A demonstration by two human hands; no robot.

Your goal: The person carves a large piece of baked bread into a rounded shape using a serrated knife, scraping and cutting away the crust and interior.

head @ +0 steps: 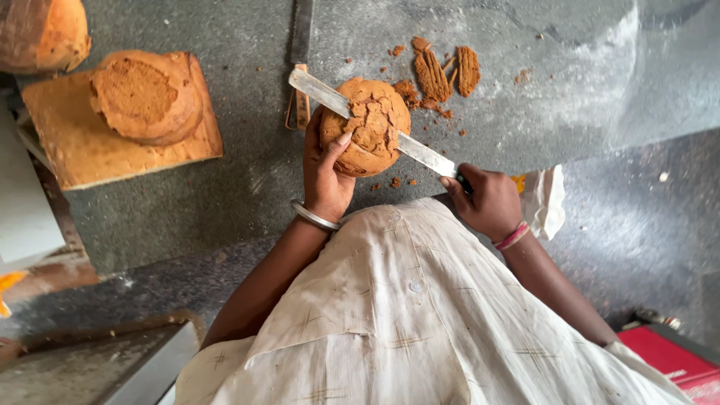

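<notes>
Your left hand (324,169) grips a round brown jaggery block (367,126) on the grey stone surface (225,187), while your right hand (487,201) is closed on the handle of a long knife (375,124) whose blade lies across the block's cracked top. Cut shavings (442,71) lie just beyond it; another jaggery round (146,94) sits on a slab (82,146) to the left. The slicing step appears under way; the next stroke calls for steady downward pressure with fingers (343,139) clear of the blade.
</notes>
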